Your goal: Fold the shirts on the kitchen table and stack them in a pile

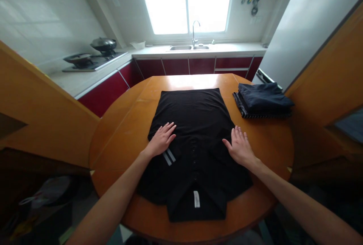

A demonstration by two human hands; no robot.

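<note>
A black polo shirt (193, 116) lies spread flat on the wooden table, front side up, with its collar toward me and its hem at the far side. A white label (196, 199) shows inside the collar, and a short row of buttons runs up the middle. My left hand (162, 139) rests flat on the shirt's left side, fingers spread, just above two pale stripes (169, 157) on a sleeve. On the opposite side, my right hand (239, 146) lies open along the shirt's right edge, fingers stretched out. Neither hand grips the cloth.
A stack of folded dark clothes (263, 100) sits at the right of the round wooden table (119, 135). Beyond it are a counter with a sink (181, 48) and a stove (96, 61) holding pans. A refrigerator (309, 22) stands at the right.
</note>
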